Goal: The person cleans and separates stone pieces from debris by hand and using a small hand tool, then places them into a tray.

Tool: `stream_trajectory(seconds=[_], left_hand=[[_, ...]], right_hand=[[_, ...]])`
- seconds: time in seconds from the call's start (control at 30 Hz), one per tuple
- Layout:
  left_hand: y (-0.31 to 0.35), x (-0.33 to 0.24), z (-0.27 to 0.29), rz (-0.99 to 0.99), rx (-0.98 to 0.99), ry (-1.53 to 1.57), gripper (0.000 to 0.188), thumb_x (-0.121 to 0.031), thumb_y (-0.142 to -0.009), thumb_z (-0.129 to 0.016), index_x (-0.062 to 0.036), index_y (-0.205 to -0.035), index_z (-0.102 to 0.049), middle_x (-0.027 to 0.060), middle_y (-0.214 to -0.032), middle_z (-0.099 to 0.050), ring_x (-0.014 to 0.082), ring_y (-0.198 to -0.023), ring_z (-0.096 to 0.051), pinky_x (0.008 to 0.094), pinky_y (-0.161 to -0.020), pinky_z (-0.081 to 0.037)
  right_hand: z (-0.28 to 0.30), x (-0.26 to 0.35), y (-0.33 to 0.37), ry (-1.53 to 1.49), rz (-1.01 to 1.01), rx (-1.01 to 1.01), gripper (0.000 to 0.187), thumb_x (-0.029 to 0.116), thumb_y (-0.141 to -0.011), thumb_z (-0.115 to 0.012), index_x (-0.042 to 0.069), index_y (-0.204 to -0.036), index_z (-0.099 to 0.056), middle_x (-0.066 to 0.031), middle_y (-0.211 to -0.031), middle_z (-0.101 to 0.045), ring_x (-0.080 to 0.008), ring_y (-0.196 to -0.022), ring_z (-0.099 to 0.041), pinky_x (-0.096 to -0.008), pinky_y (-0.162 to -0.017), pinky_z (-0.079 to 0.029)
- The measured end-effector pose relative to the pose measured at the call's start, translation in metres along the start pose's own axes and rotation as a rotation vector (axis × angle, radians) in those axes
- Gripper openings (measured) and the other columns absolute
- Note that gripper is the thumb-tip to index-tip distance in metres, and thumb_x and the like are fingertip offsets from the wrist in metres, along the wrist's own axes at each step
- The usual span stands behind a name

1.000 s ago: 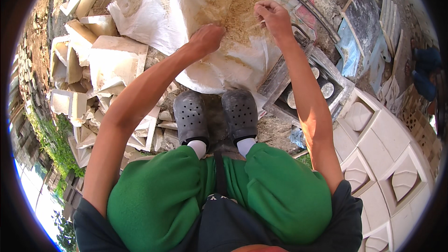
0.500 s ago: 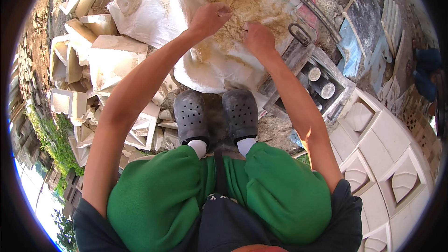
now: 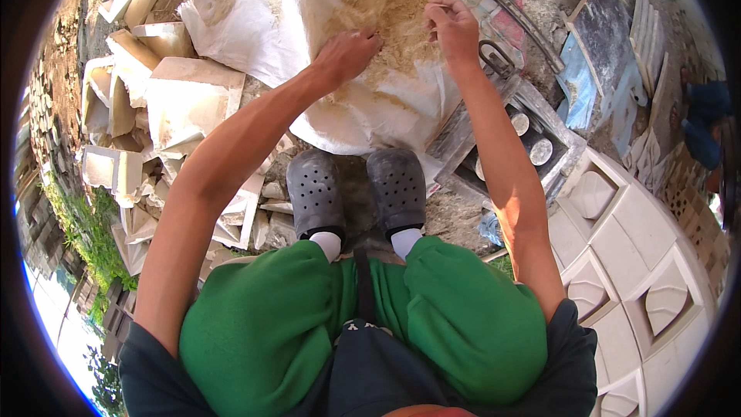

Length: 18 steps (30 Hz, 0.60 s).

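Lying spread over a creased white sheet (image 3: 370, 120), loose, crumbly tan fibre (image 3: 405, 8) is seen around the hands. The left hand (image 3: 349, 55) is held low, fingers curled; the right hand's (image 3: 454, 25) fingers are bent toward the thumb. Whether anything is grasped by either cannot be told. The sheet is flanked by angular pale pieces (image 3: 193, 96), a dusty square frame (image 3: 552, 110) and smooth cream panels (image 3: 644, 224) with recesses, on rubbly ground (image 3: 455, 208).

Bright daylight. We note glare on white sheet (image 3: 245, 38), sunlit patch on right forearm (image 3: 519, 208), sky (image 3: 48, 297) blown out lower left; pale blocks (image 3: 627, 251) bow toward black rim.
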<state>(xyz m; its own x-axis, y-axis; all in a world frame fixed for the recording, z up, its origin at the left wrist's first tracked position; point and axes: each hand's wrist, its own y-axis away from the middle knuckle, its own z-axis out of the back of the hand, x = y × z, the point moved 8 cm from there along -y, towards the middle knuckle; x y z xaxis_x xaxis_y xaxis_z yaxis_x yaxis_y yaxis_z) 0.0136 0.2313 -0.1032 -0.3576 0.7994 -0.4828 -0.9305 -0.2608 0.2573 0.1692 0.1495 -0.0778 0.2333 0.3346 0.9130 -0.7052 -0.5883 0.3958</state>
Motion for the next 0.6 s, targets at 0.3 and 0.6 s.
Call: stream_trajectory(seconds=[0.3, 0.6], left_hand=[[-0.001, 0.003, 0.01, 0.126, -0.095, 0.01, 0.016, -0.016, -0.093, -0.051, -0.0041, -0.101, -0.058, 0.0176, -0.104, -0.059, 0.0401, -0.089, -0.062, 0.0509, -0.078, -0.049], [-0.004, 0.049, 0.057, 0.557, -0.687, 1.065, 0.036, -0.031, -0.097, -0.052, -0.001, -0.116, -0.056, 0.0177, -0.105, -0.063, 0.0296, -0.082, -0.064, 0.0399, -0.079, -0.052]], right_hand=[[-0.057, -0.025, 0.038, 1.055, 0.371, 0.362, 0.019, 0.021, -0.086, -0.061, 0.009, -0.097, -0.069, -0.0156, -0.098, -0.065, -0.0351, -0.095, -0.063, -0.0458, -0.078, -0.052], [-0.055, -0.03, 0.036, 1.046, 0.337, 0.366, 0.021, 0.024, -0.087, -0.058, 0.008, -0.096, -0.069, -0.0161, -0.097, -0.064, -0.034, -0.093, -0.063, -0.0456, -0.078, -0.053]])
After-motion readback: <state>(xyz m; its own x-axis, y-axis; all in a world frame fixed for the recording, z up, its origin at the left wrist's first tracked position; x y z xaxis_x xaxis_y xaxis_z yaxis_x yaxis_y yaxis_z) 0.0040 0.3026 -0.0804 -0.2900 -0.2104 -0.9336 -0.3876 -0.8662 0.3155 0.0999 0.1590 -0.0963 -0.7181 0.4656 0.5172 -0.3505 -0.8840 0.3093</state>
